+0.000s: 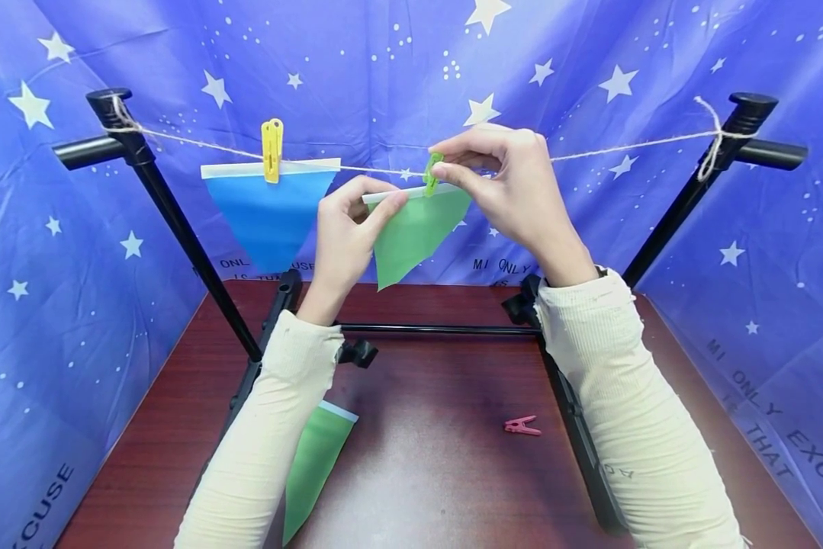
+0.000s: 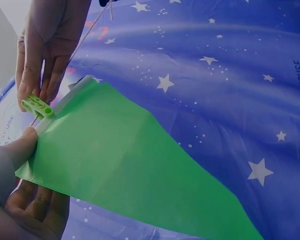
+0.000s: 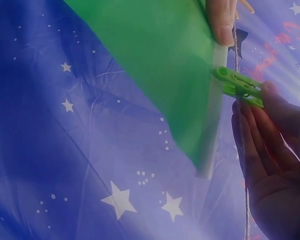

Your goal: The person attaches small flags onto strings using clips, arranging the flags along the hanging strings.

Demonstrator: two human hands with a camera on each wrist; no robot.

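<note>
My left hand point(image 1: 348, 236) pinches the white top edge of a green pennant point(image 1: 418, 232) between thumb and fingers, close to its left corner. With thumb and fingertips, my right hand point(image 1: 514, 187) pinches a green clothespin point(image 1: 432, 174) at the string point(image 1: 589, 150). In the right wrist view the tips of the clothespin point(image 3: 240, 86) meet the white edge of the pennant point(image 3: 160, 65); how firmly they hold it I cannot tell. To the left, a yellow clothespin point(image 1: 271, 151) holds a blue pennant point(image 1: 270, 213) on the string.
Black posts point(image 1: 188, 244) stand at both sides with the string tied between them, joined low down by a black crossbar point(image 1: 445, 329). On the dark red table point(image 1: 438, 488) lie a pink clothespin point(image 1: 522, 425) and another green pennant point(image 1: 315, 457), partly behind my left sleeve.
</note>
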